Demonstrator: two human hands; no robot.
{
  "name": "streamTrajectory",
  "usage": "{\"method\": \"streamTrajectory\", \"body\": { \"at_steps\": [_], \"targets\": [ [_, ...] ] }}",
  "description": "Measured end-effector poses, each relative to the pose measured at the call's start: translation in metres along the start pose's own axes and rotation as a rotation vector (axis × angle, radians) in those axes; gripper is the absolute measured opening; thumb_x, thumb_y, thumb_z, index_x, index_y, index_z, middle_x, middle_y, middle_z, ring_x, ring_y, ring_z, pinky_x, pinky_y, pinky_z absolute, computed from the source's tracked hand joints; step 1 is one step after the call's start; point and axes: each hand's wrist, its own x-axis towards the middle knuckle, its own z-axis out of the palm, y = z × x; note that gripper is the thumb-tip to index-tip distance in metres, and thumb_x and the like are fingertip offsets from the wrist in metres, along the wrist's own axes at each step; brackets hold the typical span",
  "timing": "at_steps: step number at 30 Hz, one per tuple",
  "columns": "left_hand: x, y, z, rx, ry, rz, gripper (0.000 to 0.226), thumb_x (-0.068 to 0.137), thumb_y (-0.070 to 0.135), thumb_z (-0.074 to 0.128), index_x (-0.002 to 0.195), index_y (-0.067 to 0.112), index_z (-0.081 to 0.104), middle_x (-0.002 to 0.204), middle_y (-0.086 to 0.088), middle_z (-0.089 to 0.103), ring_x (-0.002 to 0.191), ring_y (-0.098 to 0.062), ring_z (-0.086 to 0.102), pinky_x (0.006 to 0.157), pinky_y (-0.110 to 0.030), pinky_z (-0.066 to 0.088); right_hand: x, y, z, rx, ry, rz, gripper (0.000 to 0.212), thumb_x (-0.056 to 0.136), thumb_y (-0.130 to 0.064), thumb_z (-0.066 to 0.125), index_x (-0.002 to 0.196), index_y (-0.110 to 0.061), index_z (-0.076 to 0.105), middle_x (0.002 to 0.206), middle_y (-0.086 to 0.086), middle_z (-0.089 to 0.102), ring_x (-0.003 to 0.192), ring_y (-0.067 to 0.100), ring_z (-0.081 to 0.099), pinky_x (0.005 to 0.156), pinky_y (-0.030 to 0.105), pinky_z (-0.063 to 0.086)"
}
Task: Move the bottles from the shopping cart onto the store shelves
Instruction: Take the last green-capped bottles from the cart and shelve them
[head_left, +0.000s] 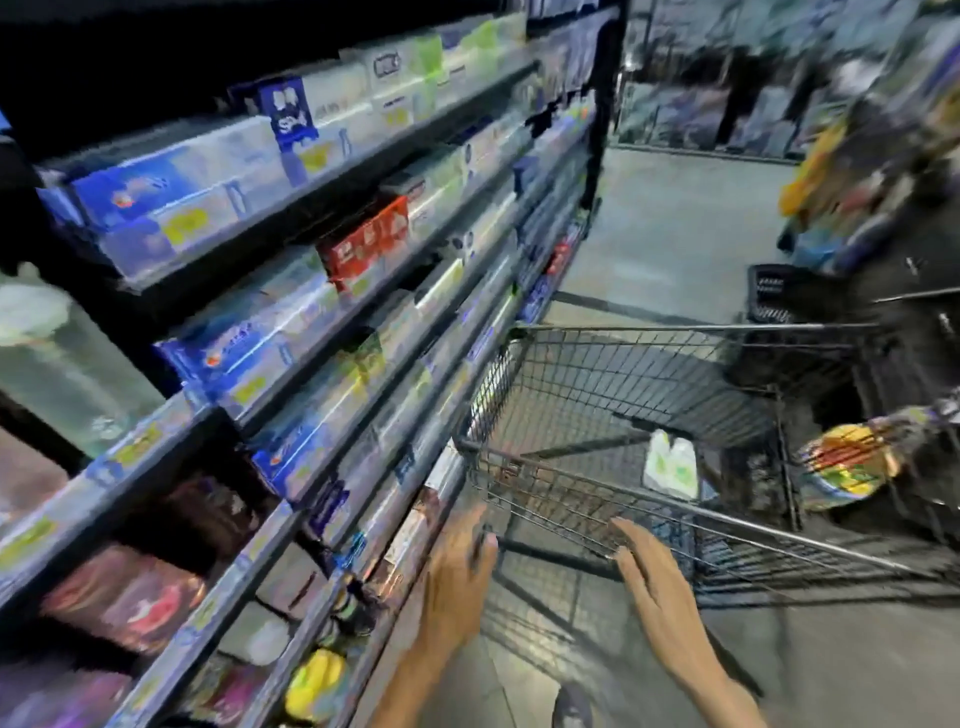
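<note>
A wire shopping cart (623, 400) stands in the aisle beside the store shelves (322, 332) on the left. Inside the cart, near its right side, stand two pale white-green bottles (671, 462). My left hand (460, 566) reaches toward the cart's near left corner, close to the shelf edge, fingers extended and holding nothing. My right hand (657, 587) hovers over the cart's near rim, fingers straight and empty. The picture is blurred by motion.
The shelves hold several blue, white and red boxes, with pink packs and a yellow item (314, 680) on the low shelves. Colourful packaged goods (852, 462) sit at the cart's right. A dark basket (774, 293) and another display stand further right; grey floor lies ahead.
</note>
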Motion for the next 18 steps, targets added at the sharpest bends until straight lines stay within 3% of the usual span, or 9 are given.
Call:
{"method": "streamTrajectory", "body": {
  "at_steps": [3, 7, 11, 13, 15, 18],
  "targets": [
    [0.032, 0.023, 0.03, -0.029, -0.083, 0.055, 0.043, 0.097, 0.04, 0.043, 0.139, 0.029, 0.039, 0.139, 0.021, 0.038, 0.128, 0.004, 0.035, 0.106, -0.019, 0.028, 0.026, 0.011, -0.018, 0.022, 0.066, 0.009, 0.041, 0.095, -0.045, 0.034, 0.134, -0.035, 0.044, 0.137, -0.018, 0.045, 0.13, -0.001, 0.037, 0.105, 0.022, 0.027],
    [0.073, 0.053, 0.07, -0.06, -0.14, 0.08, 0.041, 0.097, 0.037, 0.044, 0.137, 0.034, 0.034, 0.141, 0.024, 0.033, 0.132, 0.005, 0.032, 0.106, -0.019, 0.026, 0.061, 0.032, -0.045, 0.055, 0.112, 0.026, 0.037, 0.097, -0.044, 0.036, 0.133, -0.043, 0.041, 0.136, -0.028, 0.041, 0.128, -0.013, 0.032, 0.105, 0.018, 0.027],
    [0.105, 0.079, 0.104, -0.087, -0.146, 0.045, 0.04, 0.096, 0.044, 0.04, 0.134, 0.037, 0.032, 0.141, 0.022, 0.033, 0.133, -0.003, 0.033, 0.111, -0.032, 0.028, 0.095, 0.054, -0.072, 0.071, 0.157, 0.042, 0.031, 0.097, -0.041, 0.037, 0.127, -0.05, 0.038, 0.13, -0.033, 0.041, 0.123, -0.015, 0.035, 0.098, 0.009, 0.028],
    [0.118, 0.091, 0.117, -0.085, -0.154, 0.024, 0.051, 0.088, 0.05, 0.036, 0.137, 0.033, 0.034, 0.141, 0.019, 0.033, 0.135, -0.007, 0.033, 0.114, -0.04, 0.028, 0.108, 0.062, -0.084, 0.066, 0.18, 0.051, 0.03, 0.097, -0.037, 0.038, 0.124, -0.05, 0.038, 0.128, -0.032, 0.042, 0.123, -0.015, 0.036, 0.097, 0.003, 0.025],
    [0.13, 0.099, 0.128, -0.063, -0.175, 0.027, 0.058, 0.086, 0.05, 0.035, 0.14, 0.027, 0.036, 0.142, 0.017, 0.033, 0.136, -0.011, 0.034, 0.113, -0.046, 0.03, 0.119, 0.068, -0.093, 0.068, 0.197, 0.072, 0.031, 0.096, -0.036, 0.038, 0.126, -0.045, 0.04, 0.13, -0.025, 0.045, 0.124, -0.009, 0.038, 0.1, 0.005, 0.024],
    [0.148, 0.107, 0.143, -0.028, -0.203, 0.062, 0.047, 0.096, 0.043, 0.039, 0.14, 0.028, 0.036, 0.144, 0.011, 0.039, 0.135, -0.013, 0.038, 0.112, -0.048, 0.03, 0.133, 0.075, -0.102, 0.089, 0.231, 0.104, 0.032, 0.095, -0.036, 0.037, 0.127, -0.039, 0.042, 0.131, -0.015, 0.049, 0.125, -0.001, 0.041, 0.1, 0.006, 0.025]
  ]
}}
